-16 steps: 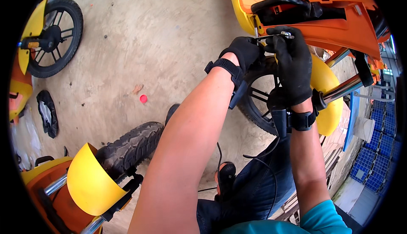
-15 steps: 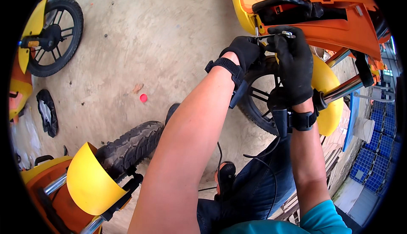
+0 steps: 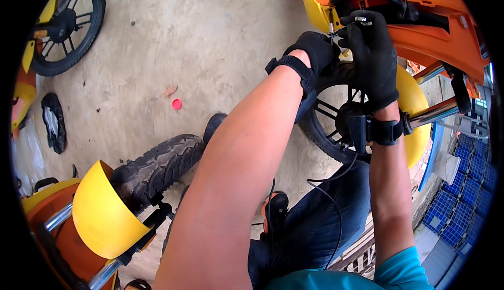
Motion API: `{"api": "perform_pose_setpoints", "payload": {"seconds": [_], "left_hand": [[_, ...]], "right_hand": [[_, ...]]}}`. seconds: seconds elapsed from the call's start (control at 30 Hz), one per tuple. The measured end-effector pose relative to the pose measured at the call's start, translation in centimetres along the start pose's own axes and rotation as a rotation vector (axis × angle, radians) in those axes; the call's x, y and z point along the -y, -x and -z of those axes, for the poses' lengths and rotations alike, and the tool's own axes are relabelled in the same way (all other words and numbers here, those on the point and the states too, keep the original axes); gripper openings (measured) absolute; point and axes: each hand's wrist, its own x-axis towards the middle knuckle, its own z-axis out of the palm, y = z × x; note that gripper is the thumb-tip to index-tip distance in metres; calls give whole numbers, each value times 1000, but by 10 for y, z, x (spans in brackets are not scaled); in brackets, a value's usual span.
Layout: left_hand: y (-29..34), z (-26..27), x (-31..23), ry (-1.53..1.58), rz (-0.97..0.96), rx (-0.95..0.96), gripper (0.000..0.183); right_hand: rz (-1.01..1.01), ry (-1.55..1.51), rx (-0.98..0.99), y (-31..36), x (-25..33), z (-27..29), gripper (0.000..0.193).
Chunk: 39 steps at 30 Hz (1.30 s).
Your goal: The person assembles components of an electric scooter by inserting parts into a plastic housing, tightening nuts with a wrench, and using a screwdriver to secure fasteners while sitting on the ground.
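Observation:
Both my hands are in black gloves, up against the orange and yellow body (image 3: 433, 33) of a motorbike at upper right. My right hand (image 3: 371, 61) is closed around a slim metal tool (image 3: 362, 21) that looks like a wrench; its silver end shows at the fingers. Close beside it, my left hand (image 3: 317, 53) is curled just under an upright silver rod (image 3: 331, 24) at the yellow panel's edge. What the left fingers grip is hidden. A black spoked wheel (image 3: 328, 119) and a yellow mudguard (image 3: 413, 103) lie beneath and beside my hands.
At lower left stands another motorbike with a yellow mudguard (image 3: 105, 214) and knobbly tyre (image 3: 160, 166). Another wheel (image 3: 65, 24) is at upper left. A red cap (image 3: 177, 104) lies on the concrete floor. A black cable (image 3: 336, 206) hangs by my leg; blue crates (image 3: 457, 195) stand at right.
My hands and the motorbike part sit slightly further right in view, as the view has shifted. The right hand has risen a little with the tool, its silver end now higher above the left hand.

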Motion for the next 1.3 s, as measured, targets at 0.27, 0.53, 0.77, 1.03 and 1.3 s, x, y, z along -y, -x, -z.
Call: {"api": "perform_pose_setpoints", "payload": {"seconds": [0.27, 0.53, 0.77, 1.03, 1.3], "left_hand": [[-16, -5, 11, -175, -142, 7, 25], [-5, 3, 9, 96, -145, 61, 21], [18, 8, -3, 512, 17, 101, 19], [19, 7, -19, 335, 152, 22, 19], [16, 4, -17, 347, 51, 46, 24]], "right_hand": [[98, 151, 104, -15, 8, -17, 22], [99, 236, 402, -39, 15, -46, 12], [256, 54, 131, -23, 40, -23, 15], [-866, -865, -108, 98, 46, 6, 28], [-1220, -1637, -100, 121, 7, -36, 55]]}}
